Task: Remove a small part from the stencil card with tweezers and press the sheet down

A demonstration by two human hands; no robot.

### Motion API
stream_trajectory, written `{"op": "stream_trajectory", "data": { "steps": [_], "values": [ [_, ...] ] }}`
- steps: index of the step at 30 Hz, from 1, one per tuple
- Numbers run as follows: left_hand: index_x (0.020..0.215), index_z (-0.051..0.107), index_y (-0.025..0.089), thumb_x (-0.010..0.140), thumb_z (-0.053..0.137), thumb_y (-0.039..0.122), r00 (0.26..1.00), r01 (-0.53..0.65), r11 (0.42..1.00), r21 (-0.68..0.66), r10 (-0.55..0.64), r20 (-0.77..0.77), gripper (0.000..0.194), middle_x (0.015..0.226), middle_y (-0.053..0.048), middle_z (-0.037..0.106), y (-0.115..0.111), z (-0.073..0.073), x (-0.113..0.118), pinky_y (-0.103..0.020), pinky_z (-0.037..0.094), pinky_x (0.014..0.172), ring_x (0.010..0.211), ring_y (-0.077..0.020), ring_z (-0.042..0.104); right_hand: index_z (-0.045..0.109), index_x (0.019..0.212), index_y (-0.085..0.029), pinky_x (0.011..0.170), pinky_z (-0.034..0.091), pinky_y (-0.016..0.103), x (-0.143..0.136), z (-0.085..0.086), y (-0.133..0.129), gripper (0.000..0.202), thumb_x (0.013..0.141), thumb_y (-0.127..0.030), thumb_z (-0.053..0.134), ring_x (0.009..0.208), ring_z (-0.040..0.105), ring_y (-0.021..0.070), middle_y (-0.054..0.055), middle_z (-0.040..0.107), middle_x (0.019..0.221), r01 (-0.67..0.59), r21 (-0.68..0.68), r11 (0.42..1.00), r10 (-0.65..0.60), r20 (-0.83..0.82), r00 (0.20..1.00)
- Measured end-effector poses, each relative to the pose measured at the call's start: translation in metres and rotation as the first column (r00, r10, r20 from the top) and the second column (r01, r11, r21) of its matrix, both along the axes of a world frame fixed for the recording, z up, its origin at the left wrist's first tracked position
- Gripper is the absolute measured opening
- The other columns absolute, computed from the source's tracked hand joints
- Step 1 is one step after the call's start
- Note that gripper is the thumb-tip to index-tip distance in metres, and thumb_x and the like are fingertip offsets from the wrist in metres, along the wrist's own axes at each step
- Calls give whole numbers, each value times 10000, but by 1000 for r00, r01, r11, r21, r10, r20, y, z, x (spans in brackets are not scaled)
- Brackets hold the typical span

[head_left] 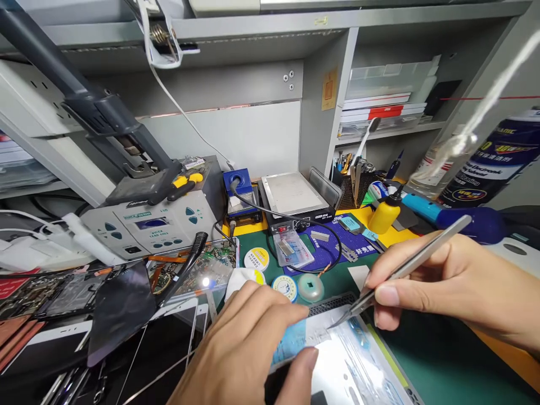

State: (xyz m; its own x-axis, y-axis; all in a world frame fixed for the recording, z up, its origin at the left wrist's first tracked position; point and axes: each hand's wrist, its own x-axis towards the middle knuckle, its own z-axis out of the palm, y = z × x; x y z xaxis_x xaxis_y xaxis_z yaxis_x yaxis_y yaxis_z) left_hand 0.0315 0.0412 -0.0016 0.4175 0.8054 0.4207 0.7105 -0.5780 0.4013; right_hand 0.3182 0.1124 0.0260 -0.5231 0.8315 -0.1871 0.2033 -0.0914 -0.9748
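My right hand grips metal tweezers like a pen, their tip touching a small clear plastic packet near the front of the bench. My left hand pinches that packet between thumb and fingers and holds it over a larger clear sleeve lying on the green mat. What is inside the packet is too small to tell.
A grey soldering station sits at left behind a clutter of phone parts and a dark screen panel. A heating plate, yellow bottle, blue tool, solder tins and a spray can stand behind. Shelves rise above.
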Motion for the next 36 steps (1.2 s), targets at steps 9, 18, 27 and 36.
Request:
{"op": "stream_trajectory", "data": {
  "steps": [9,18,27,36],
  "values": [
    [880,630,251,1039,507,214,999,26,983,-180,-21,31,205,856,53,682,14,14,14,-237,498,782,845,-95,662,861,898,-273,695,623,214,-1,7,0,141,798,-348,926,711,797,188,13,857,756,23,50,998,-18,-106,994],
    [856,638,252,1037,497,266,1000,-8,933,-360,2,-18,230,865,42,684,10,20,-12,-251,475,780,828,-111,643,873,813,-270,612,638,314,7,7,8,306,794,-575,878,665,761,260,60,815,745,102,306,947,-145,119,982],
    [866,649,256,1013,502,226,999,-46,881,-470,31,-39,210,933,25,681,6,26,-21,-275,442,795,911,-141,627,854,857,-292,686,639,437,14,-12,13,514,710,-783,820,713,807,354,98,841,763,157,274,949,-233,270,934],
    [892,650,280,1028,522,262,998,-61,841,-538,49,-36,188,967,54,673,1,28,-30,-258,423,856,928,-125,614,856,904,-268,788,650,492,16,-15,15,586,665,-803,835,811,822,414,133,861,815,186,224,957,-254,330,909]
  ]
}}
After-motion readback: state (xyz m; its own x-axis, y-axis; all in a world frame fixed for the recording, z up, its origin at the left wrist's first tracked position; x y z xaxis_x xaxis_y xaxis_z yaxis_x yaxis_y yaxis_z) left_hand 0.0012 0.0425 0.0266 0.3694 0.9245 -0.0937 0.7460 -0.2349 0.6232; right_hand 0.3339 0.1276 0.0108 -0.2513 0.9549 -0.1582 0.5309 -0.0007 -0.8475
